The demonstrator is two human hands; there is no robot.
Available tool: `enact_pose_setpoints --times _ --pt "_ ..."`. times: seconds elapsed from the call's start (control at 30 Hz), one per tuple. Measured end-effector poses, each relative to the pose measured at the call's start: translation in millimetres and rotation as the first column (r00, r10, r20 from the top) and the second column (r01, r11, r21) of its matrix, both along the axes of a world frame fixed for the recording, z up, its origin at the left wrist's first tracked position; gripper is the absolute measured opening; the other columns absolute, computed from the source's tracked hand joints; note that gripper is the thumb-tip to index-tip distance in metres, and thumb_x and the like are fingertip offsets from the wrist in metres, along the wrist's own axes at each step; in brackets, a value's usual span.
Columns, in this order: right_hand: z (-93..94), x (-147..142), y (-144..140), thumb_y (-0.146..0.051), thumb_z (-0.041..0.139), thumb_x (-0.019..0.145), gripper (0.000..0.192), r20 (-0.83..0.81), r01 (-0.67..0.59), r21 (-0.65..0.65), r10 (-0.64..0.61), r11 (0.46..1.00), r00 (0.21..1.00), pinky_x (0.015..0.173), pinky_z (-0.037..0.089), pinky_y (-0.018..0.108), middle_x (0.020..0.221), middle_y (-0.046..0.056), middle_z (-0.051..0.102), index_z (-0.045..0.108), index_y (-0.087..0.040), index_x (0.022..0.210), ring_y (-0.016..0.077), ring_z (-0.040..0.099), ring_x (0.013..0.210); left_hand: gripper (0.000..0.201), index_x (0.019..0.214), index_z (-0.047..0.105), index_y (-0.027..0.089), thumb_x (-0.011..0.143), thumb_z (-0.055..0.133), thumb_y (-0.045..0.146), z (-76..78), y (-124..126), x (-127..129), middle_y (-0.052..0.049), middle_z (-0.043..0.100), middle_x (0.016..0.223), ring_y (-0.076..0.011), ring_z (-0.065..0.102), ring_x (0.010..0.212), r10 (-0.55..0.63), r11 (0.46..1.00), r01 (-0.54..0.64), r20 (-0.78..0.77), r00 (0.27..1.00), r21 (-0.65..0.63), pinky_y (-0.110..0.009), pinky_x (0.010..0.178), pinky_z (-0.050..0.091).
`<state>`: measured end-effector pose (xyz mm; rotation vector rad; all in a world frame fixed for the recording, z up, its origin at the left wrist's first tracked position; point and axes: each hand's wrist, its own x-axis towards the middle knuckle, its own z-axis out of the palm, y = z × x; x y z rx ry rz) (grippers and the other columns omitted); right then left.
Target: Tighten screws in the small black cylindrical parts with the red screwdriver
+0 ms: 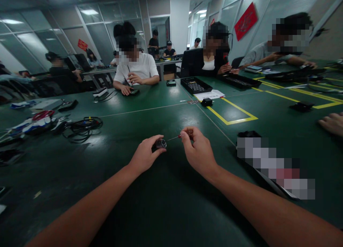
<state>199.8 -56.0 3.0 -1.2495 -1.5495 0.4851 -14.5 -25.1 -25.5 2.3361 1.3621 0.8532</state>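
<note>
Between the thumb and fingers of my left hand (146,152) is a small dark cylindrical part (161,144), its round end facing right. What kind of part it is I cannot make out. My right hand (197,147) pinches a screwdriver (180,136) by its red handle, most of which the fingers hide. The thin metal shaft points left, its tip close to the dark cylinder; whether the two touch I cannot tell. Both hands are held over the green table (166,204).
Black cables (83,128) lie at the left. A long dark tray (264,177), partly blurred out, sits at the right. Farther off are a black box (207,102), yellow tape (227,121) and a black tray of small parts (196,85). Co-workers sit across the table; another person's hand (332,124) rests at the right edge.
</note>
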Motion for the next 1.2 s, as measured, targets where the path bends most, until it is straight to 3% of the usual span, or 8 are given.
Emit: enact_pose_setpoints --times 0.13,0.5,0.87,1.2 --pt "1.1 1.0 -0.5 -0.034 0.050 0.101 0.015 -0.026 -0.003 0.010 0.003 1.000 1.000 0.070 0.046 0.034 0.084 0.004 0.069 0.059 -0.024 0.096 0.0205 0.066 0.076 0.033 0.121 0.067 0.022 0.089 0.075 0.027 2.2 -1.0 1.8 -0.007 0.074 0.113 -0.0260 0.069 0.104 0.024 0.998 -0.023 0.013 1.000 -0.052 -0.045 0.094 0.055" --pt "0.6 2.1 0.0 -0.035 0.049 0.101 0.016 0.003 -0.037 -0.013 0.037 0.999 0.999 0.069 0.047 0.035 0.084 0.004 0.071 0.059 -0.025 0.094 0.0225 0.068 0.080 0.032 0.118 0.067 0.023 0.088 0.075 0.023 -1.0 0.1 -0.5 -0.007 0.073 0.115 -0.0258 0.067 0.107 -0.018 0.999 0.018 -0.006 1.000 0.029 -0.047 0.098 0.052" --pt "3.0 1.3 -0.2 -0.036 0.048 0.102 0.017 0.022 -0.060 -0.031 0.061 0.998 0.998 0.068 0.046 0.034 0.082 0.003 0.068 0.058 -0.025 0.093 0.0214 0.066 0.076 0.032 0.118 0.066 0.023 0.087 0.077 0.022 0.4 -0.9 1.3 -0.006 0.072 0.116 -0.0257 0.066 0.109 -0.027 0.999 0.027 -0.015 1.000 0.017 -0.046 0.100 0.050" --pt "3.4 3.1 0.4 -0.033 0.048 0.101 0.015 0.091 0.025 -0.003 -0.025 1.000 0.996 0.064 0.044 0.033 0.084 0.005 0.070 0.058 -0.023 0.097 0.0211 0.067 0.074 0.034 0.122 0.067 0.024 0.089 0.075 0.026 -2.0 0.6 -0.3 -0.007 0.073 0.119 -0.0271 0.067 0.112 -0.010 1.000 0.010 -0.041 0.999 0.007 -0.048 0.101 0.051"
